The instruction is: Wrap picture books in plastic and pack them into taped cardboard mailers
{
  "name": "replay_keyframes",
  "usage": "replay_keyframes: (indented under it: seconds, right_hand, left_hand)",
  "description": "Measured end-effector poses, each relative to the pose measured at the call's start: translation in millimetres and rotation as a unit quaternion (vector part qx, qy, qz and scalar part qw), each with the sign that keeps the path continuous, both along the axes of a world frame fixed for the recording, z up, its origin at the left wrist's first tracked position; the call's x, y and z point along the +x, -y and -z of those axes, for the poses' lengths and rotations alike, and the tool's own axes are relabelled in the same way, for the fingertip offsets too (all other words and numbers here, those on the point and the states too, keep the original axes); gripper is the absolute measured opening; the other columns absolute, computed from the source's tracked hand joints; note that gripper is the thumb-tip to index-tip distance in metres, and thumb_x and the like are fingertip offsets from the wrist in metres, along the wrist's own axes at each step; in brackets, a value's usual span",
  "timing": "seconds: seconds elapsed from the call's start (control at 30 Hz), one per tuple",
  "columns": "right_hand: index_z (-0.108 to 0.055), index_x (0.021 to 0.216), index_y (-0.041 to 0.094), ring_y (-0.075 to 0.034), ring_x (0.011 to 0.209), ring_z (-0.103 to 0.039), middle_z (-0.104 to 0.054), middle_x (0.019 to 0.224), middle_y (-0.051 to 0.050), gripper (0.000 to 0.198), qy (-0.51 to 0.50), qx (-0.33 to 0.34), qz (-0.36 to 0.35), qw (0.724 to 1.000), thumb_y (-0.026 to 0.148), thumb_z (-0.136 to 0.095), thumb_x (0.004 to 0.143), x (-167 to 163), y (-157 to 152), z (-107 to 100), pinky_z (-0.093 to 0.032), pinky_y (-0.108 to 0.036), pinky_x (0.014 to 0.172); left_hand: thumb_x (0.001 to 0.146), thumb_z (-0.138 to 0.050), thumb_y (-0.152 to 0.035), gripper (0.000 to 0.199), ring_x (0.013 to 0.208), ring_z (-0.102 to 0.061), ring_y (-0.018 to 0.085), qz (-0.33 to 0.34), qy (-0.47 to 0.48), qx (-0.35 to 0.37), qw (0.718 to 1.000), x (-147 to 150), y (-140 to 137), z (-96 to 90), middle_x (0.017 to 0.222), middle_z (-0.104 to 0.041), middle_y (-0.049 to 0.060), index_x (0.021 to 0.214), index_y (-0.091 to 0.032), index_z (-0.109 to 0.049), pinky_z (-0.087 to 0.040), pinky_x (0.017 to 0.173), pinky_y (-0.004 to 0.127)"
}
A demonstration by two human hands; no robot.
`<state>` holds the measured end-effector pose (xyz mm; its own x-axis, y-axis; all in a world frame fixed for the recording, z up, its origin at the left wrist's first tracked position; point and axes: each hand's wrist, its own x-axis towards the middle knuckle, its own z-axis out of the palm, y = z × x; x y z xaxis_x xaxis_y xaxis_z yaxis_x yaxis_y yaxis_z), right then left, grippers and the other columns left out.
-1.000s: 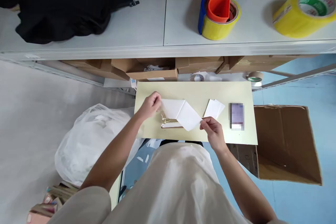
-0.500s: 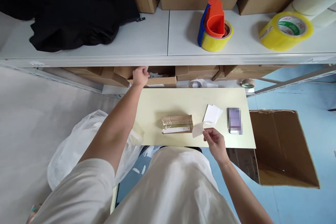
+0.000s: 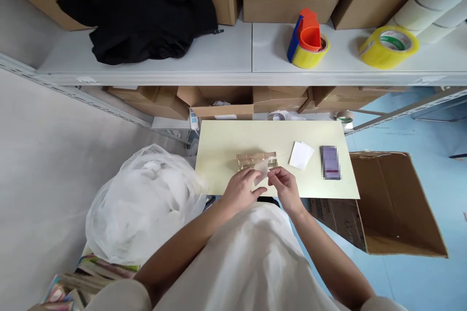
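Observation:
Just above the table's front edge, my right hand (image 3: 286,187) pinches a thin, translucent white paper slip (image 3: 261,171). My left hand (image 3: 241,188) is beside the slip's left edge, thumb and fingers apart; whether the fingertips touch the paper is unclear. Behind the slip and fingers lies a small brown cardboard box (image 3: 251,158) wrapped in clear tape, its front partly hidden. To the right, a few white cards (image 3: 301,154) overlap on the pale yellow table (image 3: 226,138).
A purple, blurred-out pack (image 3: 330,163) lies at the table's right. An open carton (image 3: 396,199) stands at right, a white plastic bag (image 3: 142,204) at left. The shelf (image 3: 219,63) holds a tape dispenser (image 3: 308,39), a yellow tape roll (image 3: 388,47) and black clothing (image 3: 153,19).
My left hand has come back from the open box under the shelf to the slip, its fingers now apart. My right hand has moved left with the slip, over the small box's front.

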<state>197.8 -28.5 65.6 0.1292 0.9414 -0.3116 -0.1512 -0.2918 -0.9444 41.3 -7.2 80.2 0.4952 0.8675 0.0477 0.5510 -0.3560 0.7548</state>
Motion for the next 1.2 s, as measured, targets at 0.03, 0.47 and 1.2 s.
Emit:
replay_keyframes:
  seconds: [0.03, 0.47, 1.2]
  right_hand:
    - [-0.061, 0.075, 0.02, -0.011, 0.059, -0.05, -0.055, 0.063, 0.002, 0.024, 0.0, 0.003, -0.005, 1.0, 0.043, -0.064, 0.076, -5.9, 3.0, -1.1, -0.043, -0.026, 0.059]
    - [-0.06, 0.109, 0.021, -0.016, 0.072, -0.052, -0.064, 0.096, -0.007, 0.045, 0.279, 0.014, 0.111, 0.954, 0.043, -0.067, 0.071, 9.4, 47.4, 1.8, -0.044, -0.03, 0.061]
    - [-0.066, 0.084, 0.02, -0.022, 0.076, -0.062, -0.071, 0.083, -0.008, 0.021, 0.474, -0.078, -0.062, 0.875, 0.036, -0.052, 0.082, 37.5, -31.0, 94.3, -0.041, -0.031, 0.065]
  left_hand:
    - [0.079, -0.062, -0.026, 0.012, 0.081, -0.061, 0.02, -0.013, 0.01, 0.006, 1.0, -3.1, 5.4, 2.6, 0.085, -0.065, 0.004, 0.089, -0.022, -0.06, -0.049, 0.072, 0.034]
    - [0.075, -0.063, -0.036, 0.019, 0.065, -0.057, 0.011, -0.141, 0.255, -0.262, 0.92, -56.2, 10.8, 35.1, 0.07, -0.062, -0.001, 0.075, -0.017, -0.059, -0.047, 0.066, 0.025]
    - [0.071, -0.065, -0.029, 0.018, 0.067, -0.065, 0.017, -0.291, -0.046, -0.203, 0.934, -12.9, -36.1, 113.0, 0.071, -0.07, 0.001, 0.085, -0.021, -0.057, -0.048, 0.07, 0.031]
